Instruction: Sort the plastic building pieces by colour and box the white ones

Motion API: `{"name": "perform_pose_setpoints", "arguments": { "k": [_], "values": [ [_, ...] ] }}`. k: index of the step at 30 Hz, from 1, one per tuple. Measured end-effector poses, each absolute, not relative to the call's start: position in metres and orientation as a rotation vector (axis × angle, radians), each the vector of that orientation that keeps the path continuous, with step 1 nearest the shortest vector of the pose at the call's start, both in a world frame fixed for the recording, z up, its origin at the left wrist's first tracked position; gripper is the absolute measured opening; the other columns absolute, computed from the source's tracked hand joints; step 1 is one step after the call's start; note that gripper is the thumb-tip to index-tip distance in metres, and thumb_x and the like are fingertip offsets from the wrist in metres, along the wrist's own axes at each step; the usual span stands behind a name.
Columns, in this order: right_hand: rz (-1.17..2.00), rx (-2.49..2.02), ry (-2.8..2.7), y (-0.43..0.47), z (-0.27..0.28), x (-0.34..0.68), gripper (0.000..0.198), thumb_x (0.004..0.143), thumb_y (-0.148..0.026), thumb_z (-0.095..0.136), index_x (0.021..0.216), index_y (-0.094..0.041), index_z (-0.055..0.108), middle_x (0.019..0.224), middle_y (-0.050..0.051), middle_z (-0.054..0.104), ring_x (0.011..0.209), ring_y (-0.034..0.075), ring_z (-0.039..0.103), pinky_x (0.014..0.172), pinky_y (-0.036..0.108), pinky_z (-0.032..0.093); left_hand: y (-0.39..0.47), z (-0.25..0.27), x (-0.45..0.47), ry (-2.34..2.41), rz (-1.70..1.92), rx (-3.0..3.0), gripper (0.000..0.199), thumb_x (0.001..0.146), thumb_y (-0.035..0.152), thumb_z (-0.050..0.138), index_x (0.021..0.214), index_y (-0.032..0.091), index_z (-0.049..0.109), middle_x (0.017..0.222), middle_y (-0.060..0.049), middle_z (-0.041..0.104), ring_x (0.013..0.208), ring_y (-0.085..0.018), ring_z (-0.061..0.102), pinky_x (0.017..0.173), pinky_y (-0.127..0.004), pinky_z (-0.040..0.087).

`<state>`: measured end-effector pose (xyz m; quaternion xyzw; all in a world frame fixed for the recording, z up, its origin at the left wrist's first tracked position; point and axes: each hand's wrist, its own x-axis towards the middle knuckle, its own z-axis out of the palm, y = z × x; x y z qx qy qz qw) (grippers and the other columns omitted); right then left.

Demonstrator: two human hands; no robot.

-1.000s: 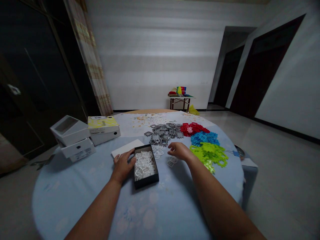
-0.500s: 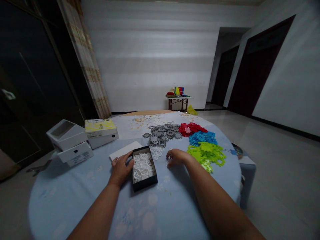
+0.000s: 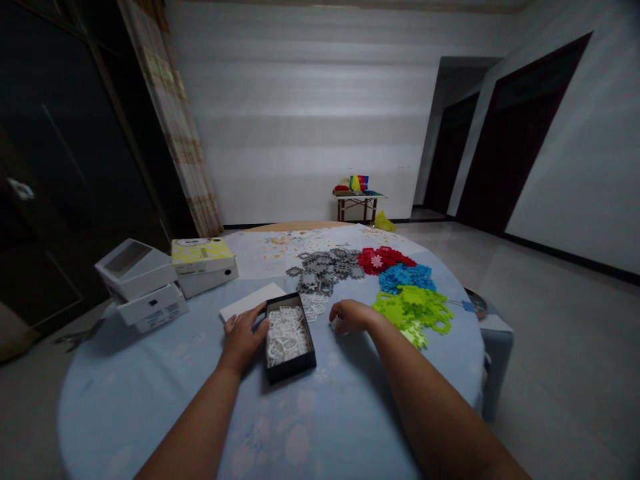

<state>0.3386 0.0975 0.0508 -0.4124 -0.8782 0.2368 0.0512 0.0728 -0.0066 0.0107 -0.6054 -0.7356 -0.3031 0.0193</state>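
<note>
A black-sided box (image 3: 293,371) full of white plastic pieces (image 3: 287,337) lies at the middle of the table. My left hand (image 3: 245,339) is closed on the box's left wall, its thumb at the rim. To the right of the box, my right hand (image 3: 351,316) is low over the tablecloth. Its fingers are curled round a small white piece (image 3: 333,323), mostly hidden by them. More flat white pieces (image 3: 314,305) lie loose just beyond the box, beside a grey heap of similar pieces (image 3: 327,267).
Red (image 3: 387,259), blue (image 3: 407,277) and lime green pieces (image 3: 415,308) form heaps on the right. A white lid-like panel (image 3: 255,298) lies behind my left hand. White boxes (image 3: 150,303) and a yellow-topped box (image 3: 205,267) stand at the left. A stool (image 3: 497,353) stands beyond the right edge.
My right hand has shifted slightly left, and its fingers have drawn in around the white piece. My left hand stays at the box.
</note>
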Motion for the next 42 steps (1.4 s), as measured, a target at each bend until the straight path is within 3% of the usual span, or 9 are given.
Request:
{"name": "perform_pose_setpoints", "arguments": {
  "k": [6, 12, 19, 28, 35, 42],
  "values": [
    [0.765, -1.170, -2.639, 0.099, 0.055, 0.336, 0.030, 0.062, -0.011, 0.063, 0.090, -0.017, 0.071, 0.067, -0.002, 0.063, 0.059, 0.010, 0.053, 0.052, 0.019, 0.036, -0.007, 0.010, 0.073, -2.274, -0.962, -1.884, 0.046, 0.082, 0.038, 0.039, 0.124, 0.024, 0.054, 0.125, -0.007, 0.060, 0.121, -0.022, 0.048, 0.108, -0.048, 0.017],
    [0.928, -0.817, -2.241, 0.087, 0.081, 0.314, 0.021, 0.070, -0.015, 0.061, 0.090, -0.014, 0.067, 0.055, -0.008, 0.043, 0.052, 0.007, 0.039, 0.049, 0.018, 0.030, -0.009, 0.012, 0.073, -2.284, -0.965, -1.868, 0.046, 0.082, 0.038, 0.040, 0.123, 0.024, 0.055, 0.124, -0.007, 0.061, 0.121, -0.023, 0.049, 0.108, -0.048, 0.018],
    [1.177, -0.579, -2.151, 0.077, 0.096, 0.283, 0.026, 0.073, -0.023, 0.065, 0.097, -0.014, 0.065, 0.083, 0.002, 0.066, 0.071, 0.011, 0.057, 0.065, 0.023, 0.046, -0.010, 0.013, 0.074, -2.299, -0.986, -1.857, 0.045, 0.080, 0.037, 0.042, 0.122, 0.025, 0.055, 0.124, -0.007, 0.061, 0.121, -0.023, 0.048, 0.109, -0.048, 0.016],
    [0.428, -1.028, -2.431, 0.130, 0.050, 0.283, 0.026, 0.082, -0.014, 0.051, 0.102, -0.017, 0.067, 0.102, 0.006, 0.068, 0.096, 0.018, 0.060, 0.085, 0.028, 0.043, -0.012, 0.018, 0.068, -2.293, -0.975, -1.784, 0.044, 0.073, 0.032, 0.043, 0.113, 0.025, 0.062, 0.116, -0.005, 0.066, 0.113, -0.025, 0.054, 0.106, -0.048, 0.024],
    [0.308, -0.964, -2.664, 0.131, 0.027, 0.254, 0.033, 0.081, -0.028, 0.056, 0.113, -0.022, 0.062, 0.120, 0.008, 0.060, 0.114, 0.026, 0.048, 0.093, 0.039, 0.038, -0.009, 0.016, 0.062, -2.329, -0.997, -1.741, 0.045, 0.071, 0.032, 0.042, 0.111, 0.024, 0.062, 0.112, -0.006, 0.067, 0.112, -0.025, 0.055, 0.107, -0.048, 0.023],
    [0.172, -0.910, -2.840, 0.125, 0.025, 0.269, 0.031, 0.082, -0.028, 0.051, 0.111, -0.022, 0.063, 0.118, 0.009, 0.061, 0.109, 0.028, 0.051, 0.088, 0.040, 0.039, -0.009, 0.013, 0.060, -2.327, -1.009, -1.747, 0.046, 0.071, 0.033, 0.041, 0.111, 0.023, 0.061, 0.114, -0.007, 0.066, 0.113, -0.024, 0.054, 0.107, -0.048, 0.021]
  ]
}}
